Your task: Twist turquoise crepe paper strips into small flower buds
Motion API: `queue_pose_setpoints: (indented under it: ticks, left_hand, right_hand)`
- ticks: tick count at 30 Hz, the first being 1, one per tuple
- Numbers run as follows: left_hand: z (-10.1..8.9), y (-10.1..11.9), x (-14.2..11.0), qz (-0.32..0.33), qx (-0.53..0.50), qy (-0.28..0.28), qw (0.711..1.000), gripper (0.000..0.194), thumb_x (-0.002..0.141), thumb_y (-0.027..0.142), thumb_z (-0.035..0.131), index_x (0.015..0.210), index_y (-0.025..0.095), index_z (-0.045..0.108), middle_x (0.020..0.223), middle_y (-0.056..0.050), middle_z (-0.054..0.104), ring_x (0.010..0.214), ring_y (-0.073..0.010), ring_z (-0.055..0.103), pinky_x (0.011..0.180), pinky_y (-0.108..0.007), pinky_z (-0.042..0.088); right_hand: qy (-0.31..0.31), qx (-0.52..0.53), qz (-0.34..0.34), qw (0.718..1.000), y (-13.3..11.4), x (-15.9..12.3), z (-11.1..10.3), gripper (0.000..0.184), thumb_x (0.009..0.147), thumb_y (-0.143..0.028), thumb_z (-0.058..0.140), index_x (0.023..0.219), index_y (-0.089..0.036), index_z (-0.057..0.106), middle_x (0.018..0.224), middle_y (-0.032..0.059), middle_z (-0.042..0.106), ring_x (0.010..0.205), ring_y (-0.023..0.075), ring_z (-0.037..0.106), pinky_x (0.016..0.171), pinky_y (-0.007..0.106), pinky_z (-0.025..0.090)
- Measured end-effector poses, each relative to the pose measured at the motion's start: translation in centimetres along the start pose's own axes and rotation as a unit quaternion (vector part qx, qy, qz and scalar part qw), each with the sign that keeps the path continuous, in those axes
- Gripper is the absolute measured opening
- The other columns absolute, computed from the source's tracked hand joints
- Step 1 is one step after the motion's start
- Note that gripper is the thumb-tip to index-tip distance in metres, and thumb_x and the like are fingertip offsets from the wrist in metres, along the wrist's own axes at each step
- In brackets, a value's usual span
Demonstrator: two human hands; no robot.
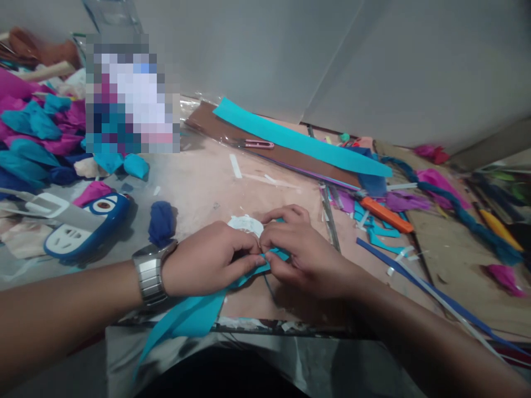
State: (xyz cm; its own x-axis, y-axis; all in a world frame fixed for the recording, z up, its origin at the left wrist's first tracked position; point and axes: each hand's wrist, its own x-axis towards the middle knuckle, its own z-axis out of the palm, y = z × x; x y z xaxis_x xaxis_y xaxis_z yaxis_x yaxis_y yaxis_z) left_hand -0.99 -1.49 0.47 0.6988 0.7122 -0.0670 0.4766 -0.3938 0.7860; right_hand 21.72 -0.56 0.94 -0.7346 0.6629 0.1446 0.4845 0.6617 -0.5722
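A turquoise crepe paper strip (191, 315) runs from between my fingertips down over the table's front edge. With thumb and fingers closed, my left hand (205, 257) pinches the strip; a silver watch is on that wrist. Close against it, my right hand (305, 251) is also closed on the strip, thumb and index finger meeting the left fingertips. Just behind the fingers lies a white rounded thing (245, 224), partly hidden, whose kind I cannot make out. The exact fold of paper between the fingertips is hidden.
Behind my hands lie a wide turquoise paper sheet (302, 138), brown sheets and pink thread snips (259, 144). An orange utility knife (385, 214) lies right, among paper scraps. At left are a blue-and-white power strip (89, 226), a dark blue bundle (161, 221) and heaped coloured paper pieces (37, 121).
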Motion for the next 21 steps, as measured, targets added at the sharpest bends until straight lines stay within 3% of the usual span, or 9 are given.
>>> queue_pose_setpoints:
  ticks: [8, 14, 21]
  left_hand:
    - [-0.2, 0.0, 0.2, -0.021, -0.032, -0.023, 0.999, 0.037, 0.103, 0.034, 0.055, 0.075, 0.015, 0.07, 0.067, 0.002, 0.064, 0.062, -0.0099, 0.054, 0.062, -0.023, 0.036]
    - [0.0, -0.1, 0.3, -0.033, -0.089, -0.034, 0.995, 0.034, 0.101, 0.037, 0.058, 0.079, 0.015, 0.07, 0.07, 0.001, 0.064, 0.065, -0.0109, 0.054, 0.062, -0.022, 0.039]
    - [-1.1, -0.6, 0.4, -0.069, -0.203, -0.136, 0.967, 0.032, 0.104, 0.035, 0.053, 0.088, 0.015, 0.073, 0.081, -0.002, 0.073, 0.071, -0.0132, 0.063, 0.067, -0.023, 0.046]
  right_hand:
    - [0.02, -0.005, -0.045, 0.999, 0.2, -0.1, -0.1, 0.009, 0.09, -0.016, 0.059, 0.086, -0.022, 0.064, 0.084, -0.0001, 0.072, 0.122, 0.0276, 0.055, 0.111, 0.051, 0.026]
    - [0.027, 0.015, -0.008, 0.999, 0.1, -0.1, 0.2, 0.009, 0.083, -0.014, 0.058, 0.081, -0.022, 0.061, 0.08, -0.0009, 0.069, 0.121, 0.0279, 0.054, 0.111, 0.051, 0.026]
    - [0.065, 0.005, 0.001, 0.998, 1.0, -0.2, 0.0, 0.009, 0.079, -0.015, 0.056, 0.078, -0.023, 0.059, 0.077, -0.0006, 0.067, 0.12, 0.0286, 0.055, 0.108, 0.051, 0.03]
